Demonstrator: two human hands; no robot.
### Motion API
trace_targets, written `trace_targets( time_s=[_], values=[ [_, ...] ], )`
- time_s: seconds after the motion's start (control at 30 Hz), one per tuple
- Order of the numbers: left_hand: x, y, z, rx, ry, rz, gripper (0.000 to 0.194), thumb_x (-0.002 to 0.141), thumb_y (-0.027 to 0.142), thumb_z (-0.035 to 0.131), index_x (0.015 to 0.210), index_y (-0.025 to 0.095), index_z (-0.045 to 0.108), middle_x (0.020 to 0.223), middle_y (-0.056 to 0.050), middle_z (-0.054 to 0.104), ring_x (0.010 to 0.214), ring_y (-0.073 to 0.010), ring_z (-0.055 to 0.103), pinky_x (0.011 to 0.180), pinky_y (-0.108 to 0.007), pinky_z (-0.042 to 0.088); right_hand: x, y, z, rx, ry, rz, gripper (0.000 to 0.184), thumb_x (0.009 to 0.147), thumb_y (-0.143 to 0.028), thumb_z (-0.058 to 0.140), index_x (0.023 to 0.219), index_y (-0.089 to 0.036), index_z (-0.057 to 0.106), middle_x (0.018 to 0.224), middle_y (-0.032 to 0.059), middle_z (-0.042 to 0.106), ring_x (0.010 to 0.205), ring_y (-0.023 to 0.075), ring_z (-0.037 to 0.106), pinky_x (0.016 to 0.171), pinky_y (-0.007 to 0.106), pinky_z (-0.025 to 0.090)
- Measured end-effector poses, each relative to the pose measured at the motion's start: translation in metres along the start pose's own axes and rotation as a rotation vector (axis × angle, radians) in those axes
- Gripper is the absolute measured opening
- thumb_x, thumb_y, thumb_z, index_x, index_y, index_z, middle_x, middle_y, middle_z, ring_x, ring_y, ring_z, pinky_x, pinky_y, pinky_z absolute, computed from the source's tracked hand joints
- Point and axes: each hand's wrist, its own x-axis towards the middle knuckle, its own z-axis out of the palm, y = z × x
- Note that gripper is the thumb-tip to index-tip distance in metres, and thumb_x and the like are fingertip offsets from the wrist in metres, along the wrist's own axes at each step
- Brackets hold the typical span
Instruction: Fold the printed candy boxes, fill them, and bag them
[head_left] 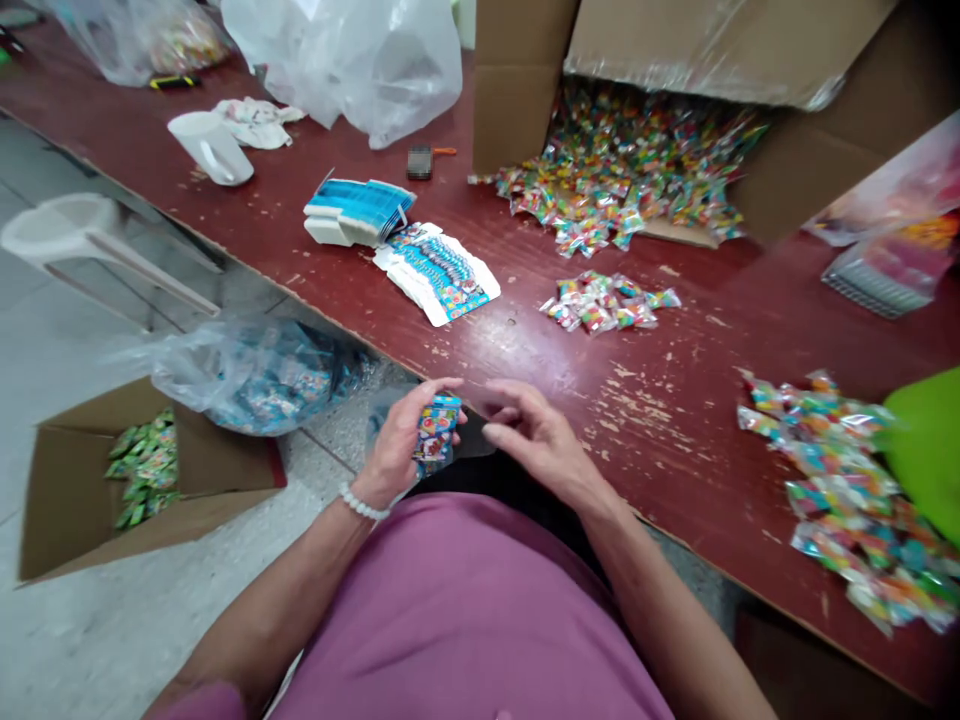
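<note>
My left hand (401, 440), with a white bead bracelet at its wrist, is closed around a small blue printed box (436, 430) just off the table's front edge. Just right of it, my right hand (536, 435) is empty, its fingers apart and slightly bent. Beyond my hands, flat printed cartons (442, 275) lie fanned out on the table. A stack of blue and white folded cartons (360, 212) stands behind them. A small pile of wrapped candy packets (607, 300) lies to their right.
A tipped cardboard box (517, 90) spills candy packets onto the red table (300, 270). More packets (847, 480) lie by a green container (930, 450). A white mug (210, 148) lies near the left edge. Below are a stool (67, 225), a plastic bag (262, 375) and an open carton (217, 450).
</note>
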Motion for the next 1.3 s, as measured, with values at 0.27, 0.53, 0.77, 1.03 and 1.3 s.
trace_targets(
  time_s=[0.27,0.53,0.77,1.03,1.3],
  values=[
    [0.025,0.024,-0.041,0.646,0.317,0.521,0.045,0.094,0.051,0.051,0.122,0.019,0.068,0.115,-0.008,0.070,0.106,-0.0225,0.061,0.098,-0.034,0.044,0.008,0.019,-0.026,0.033,0.210,0.226,0.038,0.083,-0.043,0.071,0.113,-0.020,0.067,0.094,0.0033,0.070,0.070,0.0153,0.060,0.061,0.028,0.048],
    [0.123,0.067,0.010,1.661,0.415,0.735,0.059,0.091,0.054,0.059,0.137,0.018,0.057,0.135,-0.022,0.055,0.118,-0.0404,0.048,0.093,-0.048,0.039,0.003,0.018,-0.020,-0.247,0.243,0.015,0.019,0.090,-0.033,0.063,0.100,-0.020,0.072,0.090,0.0050,0.070,0.069,0.0169,0.060,0.065,0.031,0.048],
    [0.145,0.075,0.008,1.865,0.392,0.540,0.053,0.090,0.057,0.059,0.123,0.017,0.060,0.128,-0.021,0.054,0.116,-0.0386,0.046,0.089,-0.045,0.039,0.005,0.022,-0.020,-0.286,0.265,-0.045,0.017,0.091,-0.029,0.060,0.099,-0.019,0.072,0.094,0.0054,0.071,0.072,0.0165,0.061,0.069,0.030,0.049],
    [0.137,0.072,0.011,1.869,0.415,0.603,0.047,0.092,0.051,0.057,0.120,0.013,0.058,0.124,-0.022,0.057,0.114,-0.0396,0.049,0.087,-0.044,0.039,0.006,0.023,-0.019,-0.293,0.269,-0.068,0.017,0.090,-0.028,0.060,0.098,-0.019,0.072,0.093,0.0053,0.070,0.075,0.0170,0.061,0.072,0.031,0.050],
    [0.104,0.056,0.012,1.031,0.225,0.543,0.022,0.084,0.040,0.067,0.090,0.022,0.056,0.075,0.002,0.059,0.068,-0.0177,0.057,0.065,-0.027,0.039,0.014,0.018,-0.016,0.243,0.366,0.229,0.058,0.077,-0.046,0.074,0.127,-0.022,0.057,0.115,0.0085,0.069,0.071,0.0151,0.062,0.055,0.026,0.050]
  ],
)
